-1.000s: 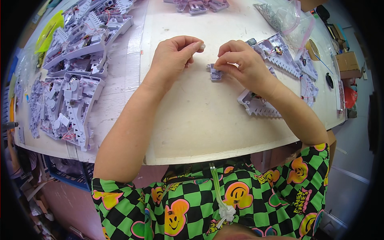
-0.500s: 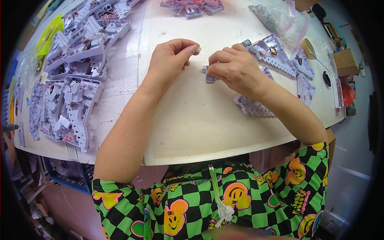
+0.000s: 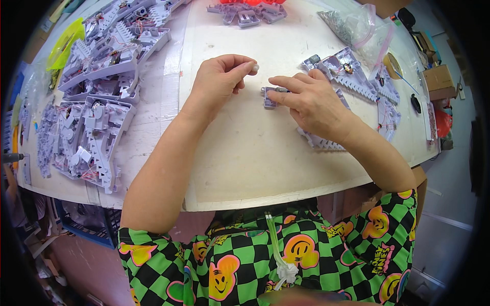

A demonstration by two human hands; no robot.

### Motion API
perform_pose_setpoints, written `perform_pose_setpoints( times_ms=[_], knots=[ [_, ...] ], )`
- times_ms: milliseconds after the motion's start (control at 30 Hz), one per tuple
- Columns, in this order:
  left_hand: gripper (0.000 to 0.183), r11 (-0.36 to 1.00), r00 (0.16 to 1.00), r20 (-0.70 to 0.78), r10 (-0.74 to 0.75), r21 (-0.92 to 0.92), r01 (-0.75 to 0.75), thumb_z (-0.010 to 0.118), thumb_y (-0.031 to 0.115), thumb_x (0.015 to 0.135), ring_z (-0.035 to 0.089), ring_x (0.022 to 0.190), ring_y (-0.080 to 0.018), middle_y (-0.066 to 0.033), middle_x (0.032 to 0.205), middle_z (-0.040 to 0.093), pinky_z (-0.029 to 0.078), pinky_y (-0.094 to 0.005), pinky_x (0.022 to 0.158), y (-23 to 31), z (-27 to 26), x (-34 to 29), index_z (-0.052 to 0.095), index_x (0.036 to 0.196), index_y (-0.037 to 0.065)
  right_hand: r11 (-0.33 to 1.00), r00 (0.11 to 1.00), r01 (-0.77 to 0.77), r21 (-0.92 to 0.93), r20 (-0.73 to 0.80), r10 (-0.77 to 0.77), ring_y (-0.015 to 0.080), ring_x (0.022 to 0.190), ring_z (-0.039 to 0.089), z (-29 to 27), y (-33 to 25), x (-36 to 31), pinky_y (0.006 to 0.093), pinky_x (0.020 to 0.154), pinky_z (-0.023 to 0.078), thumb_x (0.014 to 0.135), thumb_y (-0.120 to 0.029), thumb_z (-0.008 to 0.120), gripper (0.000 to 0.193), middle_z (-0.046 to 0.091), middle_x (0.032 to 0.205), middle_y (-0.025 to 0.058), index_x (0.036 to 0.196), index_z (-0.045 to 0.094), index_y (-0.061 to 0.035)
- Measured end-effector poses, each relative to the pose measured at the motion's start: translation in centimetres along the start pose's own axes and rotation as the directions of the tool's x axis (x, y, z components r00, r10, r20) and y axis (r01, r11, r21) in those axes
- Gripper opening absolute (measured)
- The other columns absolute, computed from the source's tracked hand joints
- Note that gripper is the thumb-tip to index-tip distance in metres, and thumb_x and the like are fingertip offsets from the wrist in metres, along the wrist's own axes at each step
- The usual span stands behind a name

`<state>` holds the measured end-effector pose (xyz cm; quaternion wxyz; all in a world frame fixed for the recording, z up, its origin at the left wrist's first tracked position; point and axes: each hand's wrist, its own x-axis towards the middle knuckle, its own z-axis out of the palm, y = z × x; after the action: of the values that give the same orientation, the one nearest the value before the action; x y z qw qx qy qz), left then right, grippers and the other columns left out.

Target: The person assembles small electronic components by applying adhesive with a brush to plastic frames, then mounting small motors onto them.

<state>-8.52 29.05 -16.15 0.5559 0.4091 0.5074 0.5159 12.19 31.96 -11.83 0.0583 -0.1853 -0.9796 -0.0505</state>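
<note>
The right hand (image 3: 312, 102) covers most of the small grey part (image 3: 269, 97) at frame centre; the white piece (image 3: 254, 67) pinched by the left hand (image 3: 220, 81) is too small to identify; red and grey parts (image 3: 245, 10) are cut off at the top edge; the clear bag (image 3: 357, 28), upper right, holds blurred contents.
</note>
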Motion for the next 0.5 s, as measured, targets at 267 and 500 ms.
perform_pose_setpoints(
  times_ms=[267,500],
  knots=[
    [0.019,0.998,0.996,0.084,-0.043,-0.038,0.046,0.063,0.023,0.086,0.047,0.057,-0.0027,0.0017,0.080,0.064,0.040,-0.0181,0.050,0.0,0.8,-0.9,0.067,0.095,0.007,0.986,0.937,-0.090,0.141,-0.325,0.131,0.0191,0.084,0.058,-2.0,-0.1,2.4,0.0334,0.068,0.039,0.068,-0.008,0.071,0.028,0.061,0.092,0.0019,0.094,0.062,-0.0124],
    [0.019,0.989,0.990,0.140,-0.009,-0.145,0.029,0.062,0.021,0.087,0.051,0.065,-0.0042,0.0018,0.081,0.063,0.042,-0.0191,0.059,0.3,1.4,-2.3,0.065,0.097,0.004,0.984,0.888,-0.077,0.159,-0.438,0.141,0.0170,0.070,0.059,-2.2,-0.8,2.2,0.0323,0.063,0.039,0.069,-0.017,0.073,0.013,0.061,0.077,-0.0010,0.077,0.064,-0.0129]
  ],
)
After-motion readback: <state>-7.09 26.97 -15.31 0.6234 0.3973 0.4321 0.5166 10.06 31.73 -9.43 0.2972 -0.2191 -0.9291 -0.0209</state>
